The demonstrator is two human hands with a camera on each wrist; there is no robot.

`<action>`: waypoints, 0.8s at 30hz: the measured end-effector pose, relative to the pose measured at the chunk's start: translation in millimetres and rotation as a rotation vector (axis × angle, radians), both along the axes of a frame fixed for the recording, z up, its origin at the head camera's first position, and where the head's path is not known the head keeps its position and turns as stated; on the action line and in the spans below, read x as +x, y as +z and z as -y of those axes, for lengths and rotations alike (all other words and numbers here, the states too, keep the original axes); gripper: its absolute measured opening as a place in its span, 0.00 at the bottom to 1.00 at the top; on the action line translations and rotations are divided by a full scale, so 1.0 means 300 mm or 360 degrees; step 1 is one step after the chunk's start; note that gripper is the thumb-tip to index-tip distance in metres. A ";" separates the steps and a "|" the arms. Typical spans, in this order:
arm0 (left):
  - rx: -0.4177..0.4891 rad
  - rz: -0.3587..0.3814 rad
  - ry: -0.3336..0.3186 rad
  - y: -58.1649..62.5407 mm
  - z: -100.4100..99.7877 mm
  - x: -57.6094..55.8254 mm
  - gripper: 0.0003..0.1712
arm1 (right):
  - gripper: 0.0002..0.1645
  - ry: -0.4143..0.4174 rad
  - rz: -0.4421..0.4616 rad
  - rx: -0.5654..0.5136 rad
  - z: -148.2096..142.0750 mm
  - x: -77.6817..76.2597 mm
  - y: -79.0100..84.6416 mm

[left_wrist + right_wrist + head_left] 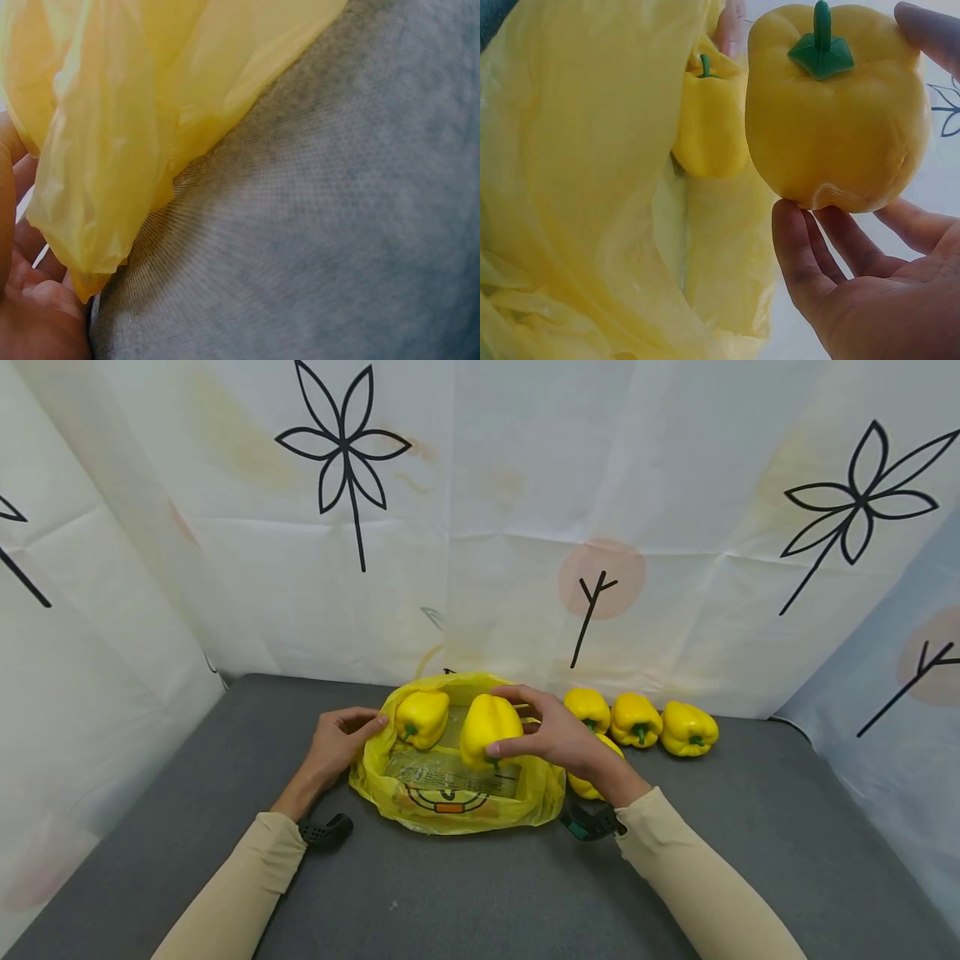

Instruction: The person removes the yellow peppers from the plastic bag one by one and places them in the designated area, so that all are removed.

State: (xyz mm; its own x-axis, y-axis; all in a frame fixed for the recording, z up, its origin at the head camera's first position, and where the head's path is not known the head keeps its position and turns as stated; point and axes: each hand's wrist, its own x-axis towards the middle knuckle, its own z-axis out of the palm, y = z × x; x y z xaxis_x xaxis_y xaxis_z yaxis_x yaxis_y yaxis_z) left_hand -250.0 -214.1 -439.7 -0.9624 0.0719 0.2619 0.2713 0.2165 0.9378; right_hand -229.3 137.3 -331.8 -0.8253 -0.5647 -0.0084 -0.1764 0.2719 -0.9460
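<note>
A yellow plastic bag (pixel 382 797) lies with its mouth spread wide on the dark table. My left hand (pixel 335 745) pinches its left rim between thumb and fingers; the left wrist view shows a fold of the bag (pixel 105 172) hanging by the palm. One yellow bell pepper (pixel 422 718) sits inside at the left. Over the right part of the opening, my right hand (pixel 558 735) holds a second bell pepper (pixel 487 727). In the right wrist view this pepper (pixel 840 135) shows its green stem, with the thumb and fingertips on opposite sides.
Several more yellow bell peppers (pixel 636 720) stand on the table (pixel 465 893) right of the bag, most in a row near the back. Another pepper (pixel 583 787) is partly hidden behind my right hand. A printed white curtain (pixel 510 485) hangs along the back and sides.
</note>
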 end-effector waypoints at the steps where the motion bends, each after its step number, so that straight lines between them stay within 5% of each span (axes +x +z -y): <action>1: 0.0000 0.0000 0.0001 0.000 -0.001 0.000 0.17 | 0.49 -0.0005 0.0004 -0.0011 -0.005 0.005 0.001; 24: -0.0002 -0.0005 0.0000 -0.007 0.003 -0.004 0.18 | 0.52 0.0006 -0.0063 -0.0133 -0.098 0.096 0.021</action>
State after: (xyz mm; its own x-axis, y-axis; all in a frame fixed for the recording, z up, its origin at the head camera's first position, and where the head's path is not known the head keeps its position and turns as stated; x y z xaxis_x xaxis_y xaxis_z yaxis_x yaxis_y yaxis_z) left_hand -251.3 -215.2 -441.9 -0.9616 0.0723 0.2647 0.2742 0.2175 0.9367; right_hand -200.6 166.8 -325.4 -0.8218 -0.5654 0.0713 -0.2150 0.1917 -0.9576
